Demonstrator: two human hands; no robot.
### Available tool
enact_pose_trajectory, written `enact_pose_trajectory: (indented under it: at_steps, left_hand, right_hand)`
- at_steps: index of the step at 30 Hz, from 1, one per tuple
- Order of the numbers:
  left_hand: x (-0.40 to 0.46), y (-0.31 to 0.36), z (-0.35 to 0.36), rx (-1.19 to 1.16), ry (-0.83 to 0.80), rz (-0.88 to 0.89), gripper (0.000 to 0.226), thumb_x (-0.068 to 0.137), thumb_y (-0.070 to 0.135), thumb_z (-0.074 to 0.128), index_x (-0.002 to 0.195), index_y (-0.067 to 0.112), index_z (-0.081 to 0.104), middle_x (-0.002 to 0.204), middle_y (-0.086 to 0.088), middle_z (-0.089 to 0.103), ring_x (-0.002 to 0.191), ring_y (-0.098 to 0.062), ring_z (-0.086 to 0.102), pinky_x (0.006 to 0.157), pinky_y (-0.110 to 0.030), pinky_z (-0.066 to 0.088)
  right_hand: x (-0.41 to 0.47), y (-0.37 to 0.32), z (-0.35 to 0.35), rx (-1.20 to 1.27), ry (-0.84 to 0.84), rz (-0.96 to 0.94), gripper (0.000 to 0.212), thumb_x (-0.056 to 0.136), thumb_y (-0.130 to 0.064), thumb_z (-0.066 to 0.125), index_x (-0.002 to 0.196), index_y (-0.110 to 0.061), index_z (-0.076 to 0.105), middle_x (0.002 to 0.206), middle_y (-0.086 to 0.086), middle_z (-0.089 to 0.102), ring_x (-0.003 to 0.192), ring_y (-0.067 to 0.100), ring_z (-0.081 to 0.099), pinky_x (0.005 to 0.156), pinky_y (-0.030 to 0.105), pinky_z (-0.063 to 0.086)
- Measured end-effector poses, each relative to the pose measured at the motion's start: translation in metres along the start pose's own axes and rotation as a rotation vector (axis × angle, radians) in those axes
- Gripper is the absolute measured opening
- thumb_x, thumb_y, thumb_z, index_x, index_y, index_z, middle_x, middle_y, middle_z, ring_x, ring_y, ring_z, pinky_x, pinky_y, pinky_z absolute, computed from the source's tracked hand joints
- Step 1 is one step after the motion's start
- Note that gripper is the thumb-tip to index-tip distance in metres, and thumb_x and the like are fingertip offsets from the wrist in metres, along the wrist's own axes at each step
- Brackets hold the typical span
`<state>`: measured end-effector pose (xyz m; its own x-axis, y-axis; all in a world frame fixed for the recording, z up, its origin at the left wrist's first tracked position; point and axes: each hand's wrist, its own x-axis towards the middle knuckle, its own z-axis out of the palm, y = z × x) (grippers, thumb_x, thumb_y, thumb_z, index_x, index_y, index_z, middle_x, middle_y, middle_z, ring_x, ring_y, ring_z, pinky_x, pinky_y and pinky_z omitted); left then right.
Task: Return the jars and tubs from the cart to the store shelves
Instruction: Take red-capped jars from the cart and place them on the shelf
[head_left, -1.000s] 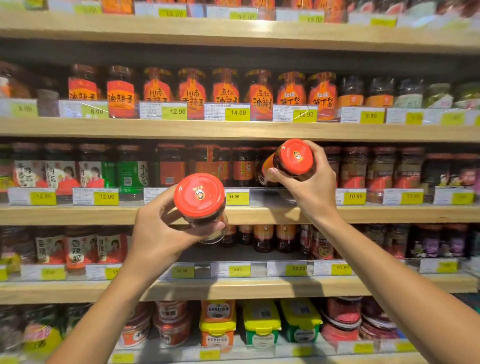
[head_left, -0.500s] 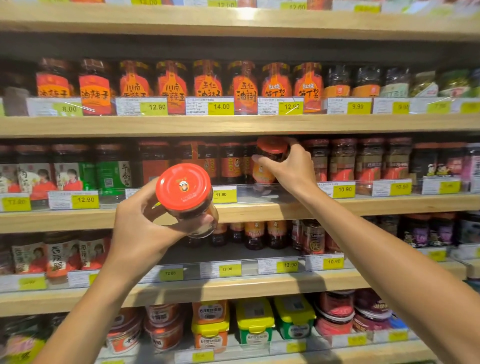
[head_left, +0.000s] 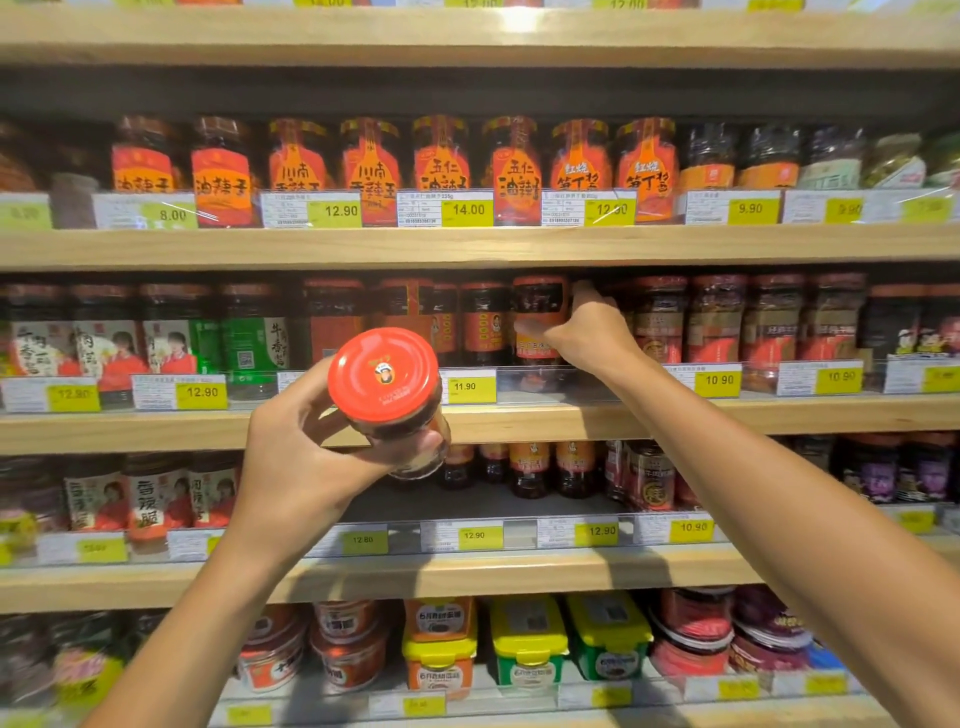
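My left hand (head_left: 306, 462) grips a glass jar with a red lid (head_left: 385, 375), tilted so the lid faces me, in front of the second wooden shelf (head_left: 519, 418). My right hand (head_left: 587, 332) reaches deep into that shelf and is wrapped around a dark jar with an orange label (head_left: 537, 322), which stands upright among similar red-capped jars (head_left: 483, 322). The jar's base is hidden behind the clear shelf guard.
Four wooden shelves hold rows of sauce jars behind yellow price tags (head_left: 470, 387). Orange-labelled jars (head_left: 441, 161) fill the shelf above. Yellow- and green-lidded tubs (head_left: 527, 639) sit on the bottom shelf. A gap shows on the third shelf (head_left: 395, 509) below my left hand.
My right hand has pushed its jar from in front of the shelf edge back into the row and stood it upright. My left hand with its jar has stayed roughly in place.
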<state>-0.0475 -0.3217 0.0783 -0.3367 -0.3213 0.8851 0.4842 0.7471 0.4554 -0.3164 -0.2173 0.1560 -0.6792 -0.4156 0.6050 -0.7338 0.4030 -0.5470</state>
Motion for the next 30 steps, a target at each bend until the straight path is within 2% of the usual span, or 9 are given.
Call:
enact_pose_trajectory:
  at_steps: [3, 7, 9, 11, 13, 16, 21, 26, 30]
  left_hand:
    - [0.005, 0.002, 0.003, -0.036, 0.031, 0.008, 0.054, 0.055, 0.038, 0.095, 0.103, 0.046, 0.070, 0.104, 0.016, 0.074, 0.100, -0.006, 0.068, 0.086, -0.018, 0.051]
    - [0.022, 0.005, 0.016, -0.040, 0.136, 0.066, 0.057, 0.058, 0.022, 0.092, 0.108, 0.032, 0.066, 0.119, 0.005, 0.059, 0.109, -0.003, 0.060, 0.087, -0.015, 0.049]
    - [0.036, 0.001, 0.021, -0.060, 0.135, 0.070, 0.062, 0.058, 0.020, 0.091, 0.115, 0.024, 0.065, 0.124, -0.005, 0.052, 0.112, -0.007, 0.059, 0.091, -0.019, 0.051]
    - [0.050, -0.004, 0.028, -0.076, 0.129, 0.065, 0.068, 0.058, 0.024, 0.091, 0.120, 0.017, 0.065, 0.122, -0.005, 0.052, 0.113, -0.011, 0.060, 0.092, -0.022, 0.052]
    - [0.062, -0.008, 0.037, -0.059, 0.138, 0.070, 0.070, 0.056, 0.030, 0.091, 0.120, 0.014, 0.066, 0.115, 0.002, 0.052, 0.110, -0.007, 0.060, 0.091, -0.019, 0.051]
    - [0.074, -0.013, 0.049, 0.050, 0.145, 0.098, 0.066, 0.056, 0.037, 0.092, 0.115, 0.021, 0.067, 0.107, 0.006, 0.055, 0.100, 0.002, 0.059, 0.088, -0.016, 0.049]
    - [0.080, -0.033, 0.067, 0.098, 0.123, 0.065, 0.065, 0.057, 0.032, 0.096, 0.116, 0.020, 0.070, 0.108, 0.003, 0.060, 0.101, -0.004, 0.060, 0.090, -0.030, 0.055]
    - [0.083, -0.048, 0.078, 0.205, 0.146, 0.065, 0.062, 0.057, 0.033, 0.096, 0.113, 0.020, 0.071, 0.101, 0.000, 0.060, 0.089, 0.010, 0.056, 0.079, -0.006, 0.041]
    - [0.086, -0.057, 0.077, 0.246, 0.157, 0.035, 0.066, 0.058, 0.030, 0.096, 0.117, 0.020, 0.070, 0.105, 0.001, 0.066, 0.093, -0.004, 0.061, 0.084, -0.013, 0.046]
  right_hand:
    - [-0.008, -0.001, -0.004, -0.091, -0.052, -0.007, 0.065, 0.080, -0.062, 0.073, 0.112, -0.008, 0.056, 0.096, 0.006, 0.061, 0.091, 0.028, 0.060, 0.079, 0.035, 0.051]
    - [-0.020, 0.007, -0.007, -0.138, 0.030, -0.014, 0.061, 0.079, -0.067, 0.069, 0.077, -0.008, 0.054, 0.077, 0.005, 0.059, 0.081, 0.032, 0.063, 0.063, 0.038, 0.046]
    - [-0.027, 0.012, -0.009, -0.121, 0.047, -0.032, 0.072, 0.077, -0.073, 0.067, 0.099, -0.004, 0.059, 0.083, 0.003, 0.061, 0.085, 0.028, 0.062, 0.066, 0.039, 0.047]
    - [-0.034, 0.017, -0.013, -0.077, 0.053, -0.074, 0.089, 0.075, -0.076, 0.064, 0.132, -0.009, 0.051, 0.114, 0.004, 0.066, 0.106, 0.026, 0.062, 0.082, 0.044, 0.053]
    - [-0.043, 0.021, -0.018, -0.038, 0.071, -0.117, 0.091, 0.077, -0.073, 0.065, 0.144, -0.015, 0.043, 0.135, 0.003, 0.061, 0.123, 0.026, 0.057, 0.095, 0.047, 0.051]
    - [-0.053, 0.031, -0.025, 0.009, 0.087, -0.157, 0.087, 0.081, -0.068, 0.065, 0.149, -0.022, 0.037, 0.141, 0.000, 0.058, 0.130, 0.023, 0.053, 0.102, 0.045, 0.048]
    - [-0.070, 0.043, -0.039, 0.086, 0.132, -0.196, 0.078, 0.083, -0.065, 0.065, 0.147, -0.031, 0.039, 0.135, -0.011, 0.061, 0.128, 0.014, 0.054, 0.103, 0.046, 0.048]
    - [-0.080, 0.051, -0.049, 0.119, 0.156, -0.227, 0.070, 0.087, -0.057, 0.068, 0.146, -0.031, 0.041, 0.129, -0.018, 0.063, 0.107, 0.011, 0.065, 0.094, 0.040, 0.052]
    - [-0.086, 0.056, -0.051, 0.157, 0.168, -0.247, 0.065, 0.090, -0.052, 0.067, 0.146, -0.030, 0.042, 0.125, -0.019, 0.064, 0.099, 0.011, 0.067, 0.090, 0.034, 0.053]
